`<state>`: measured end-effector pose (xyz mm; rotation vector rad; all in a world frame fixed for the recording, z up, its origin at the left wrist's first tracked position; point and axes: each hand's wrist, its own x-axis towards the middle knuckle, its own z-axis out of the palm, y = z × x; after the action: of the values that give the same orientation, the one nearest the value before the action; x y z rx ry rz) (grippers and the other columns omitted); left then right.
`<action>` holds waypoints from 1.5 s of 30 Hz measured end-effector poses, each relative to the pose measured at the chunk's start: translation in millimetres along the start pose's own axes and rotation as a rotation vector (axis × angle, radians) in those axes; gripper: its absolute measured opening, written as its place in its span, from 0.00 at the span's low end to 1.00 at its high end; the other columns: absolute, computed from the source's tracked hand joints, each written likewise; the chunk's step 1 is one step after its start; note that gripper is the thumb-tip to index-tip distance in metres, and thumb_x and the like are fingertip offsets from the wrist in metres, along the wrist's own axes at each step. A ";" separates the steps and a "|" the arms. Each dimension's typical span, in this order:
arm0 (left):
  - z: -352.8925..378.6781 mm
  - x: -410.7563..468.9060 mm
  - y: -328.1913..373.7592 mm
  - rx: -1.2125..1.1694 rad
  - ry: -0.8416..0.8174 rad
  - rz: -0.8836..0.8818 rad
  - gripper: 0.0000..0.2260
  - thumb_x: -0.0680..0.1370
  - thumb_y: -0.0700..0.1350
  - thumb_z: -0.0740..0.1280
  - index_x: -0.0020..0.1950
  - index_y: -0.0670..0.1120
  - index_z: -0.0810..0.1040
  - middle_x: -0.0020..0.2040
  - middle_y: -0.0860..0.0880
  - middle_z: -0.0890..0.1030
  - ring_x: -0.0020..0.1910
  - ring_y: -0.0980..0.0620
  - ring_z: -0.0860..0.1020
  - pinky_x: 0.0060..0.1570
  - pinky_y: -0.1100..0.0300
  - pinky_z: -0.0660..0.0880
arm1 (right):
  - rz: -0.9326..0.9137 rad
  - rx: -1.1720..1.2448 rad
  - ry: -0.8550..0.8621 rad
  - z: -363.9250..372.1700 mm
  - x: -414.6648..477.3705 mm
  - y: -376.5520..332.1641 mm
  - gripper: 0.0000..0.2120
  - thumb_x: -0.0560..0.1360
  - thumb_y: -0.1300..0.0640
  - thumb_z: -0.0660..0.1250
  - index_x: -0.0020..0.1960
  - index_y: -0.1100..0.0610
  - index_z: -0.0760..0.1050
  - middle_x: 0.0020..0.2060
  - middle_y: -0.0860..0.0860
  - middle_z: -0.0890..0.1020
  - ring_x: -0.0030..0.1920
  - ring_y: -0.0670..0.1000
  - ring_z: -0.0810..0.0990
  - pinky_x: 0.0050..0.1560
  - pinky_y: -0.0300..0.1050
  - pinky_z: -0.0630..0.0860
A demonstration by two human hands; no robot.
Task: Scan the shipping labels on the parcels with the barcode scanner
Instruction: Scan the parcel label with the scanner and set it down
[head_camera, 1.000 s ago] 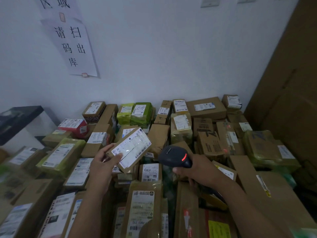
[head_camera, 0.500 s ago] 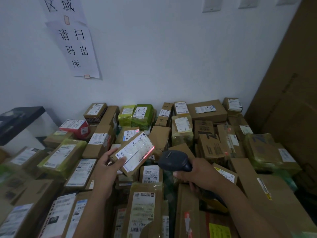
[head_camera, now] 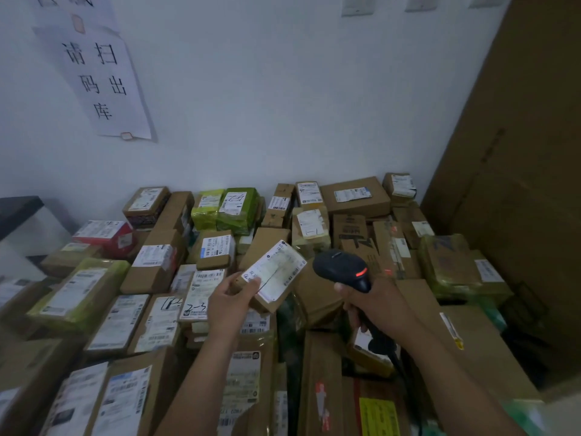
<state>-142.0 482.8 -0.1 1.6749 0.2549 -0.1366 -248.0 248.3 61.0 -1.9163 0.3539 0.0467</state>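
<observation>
A small brown parcel with a white shipping label is lifted above the pile, tilted with its label up. My left hand grips its lower left corner, thumb on the label. Just right of it, my right hand holds the black barcode scanner by the handle; a red light glows on the scanner's head. Faint red scanner spots fall on a brown box farther right, not on the held label.
Several labelled parcels, brown boxes and green bags, cover the whole surface up to the white wall. A paper sign hangs on the wall at left. Tall cardboard sheets stand along the right. A dark shelf sits at left.
My left hand has carried the parcel to the right and tilted it flatter. The red scan line that lay on its label is gone; red spots now fall on boxes to the right.
</observation>
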 end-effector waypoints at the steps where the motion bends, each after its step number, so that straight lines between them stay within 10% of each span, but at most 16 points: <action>1: 11.5 1.5 -4.9 0.009 -0.031 -0.032 0.15 0.73 0.49 0.75 0.59 0.51 0.79 0.50 0.51 0.85 0.48 0.51 0.84 0.54 0.48 0.81 | 0.011 0.026 0.034 -3.5 0.8 3.6 0.16 0.76 0.50 0.70 0.38 0.62 0.77 0.25 0.58 0.80 0.24 0.54 0.77 0.31 0.46 0.77; 9: 85.6 7.5 -35.2 -0.041 -0.140 -0.307 0.12 0.74 0.54 0.73 0.52 0.50 0.77 0.52 0.48 0.83 0.54 0.46 0.80 0.61 0.46 0.76 | 0.079 0.081 0.118 -10.5 3.8 28.9 0.13 0.76 0.52 0.70 0.39 0.61 0.76 0.25 0.54 0.80 0.23 0.50 0.76 0.26 0.41 0.74; 22: 20.7 11.6 -33.8 0.684 -0.146 0.193 0.11 0.80 0.50 0.66 0.60 0.49 0.78 0.52 0.54 0.77 0.58 0.51 0.77 0.49 0.66 0.69 | 0.046 0.034 -0.019 36.4 36.7 21.5 0.04 0.76 0.50 0.70 0.46 0.48 0.76 0.31 0.59 0.83 0.27 0.53 0.79 0.29 0.42 0.77; 29: -22.1 -36.7 -66.1 1.045 -0.027 0.065 0.41 0.72 0.67 0.67 0.78 0.49 0.59 0.76 0.45 0.61 0.74 0.45 0.60 0.73 0.49 0.61 | 0.060 0.028 -0.093 78.2 38.1 21.8 0.08 0.75 0.50 0.71 0.43 0.54 0.77 0.27 0.50 0.81 0.23 0.47 0.77 0.27 0.37 0.75; 34: -26.5 -55.1 -77.2 0.931 -0.011 -0.040 0.53 0.68 0.70 0.69 0.81 0.46 0.45 0.75 0.43 0.60 0.72 0.42 0.64 0.66 0.49 0.66 | 0.128 0.038 -0.210 96.4 18.7 30.9 0.12 0.74 0.49 0.71 0.46 0.58 0.78 0.34 0.58 0.84 0.25 0.49 0.80 0.28 0.40 0.76; 41: -67.7 -68.5 -74.6 0.598 -0.083 -0.256 0.07 0.77 0.55 0.69 0.50 0.53 0.77 0.47 0.52 0.84 0.43 0.55 0.82 0.45 0.57 0.81 | 0.308 0.298 -0.337 129.0 -9.3 59.4 0.09 0.72 0.51 0.74 0.49 0.54 0.80 0.35 0.51 0.83 0.38 0.51 0.83 0.44 0.49 0.82; 45: -82.0 -96.3 -76.2 0.312 -0.153 -0.344 0.06 0.78 0.49 0.69 0.55 0.53 0.78 0.48 0.51 0.85 0.42 0.55 0.84 0.40 0.60 0.80 | 0.342 0.436 -0.283 137.9 -22.1 61.2 0.13 0.70 0.51 0.75 0.53 0.52 0.81 0.45 0.50 0.86 0.47 0.53 0.85 0.52 0.51 0.82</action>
<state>-258.8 563.5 -40.6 1.9054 0.4219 -0.5848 -266.5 360.1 -40.9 -1.3796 0.4546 0.4286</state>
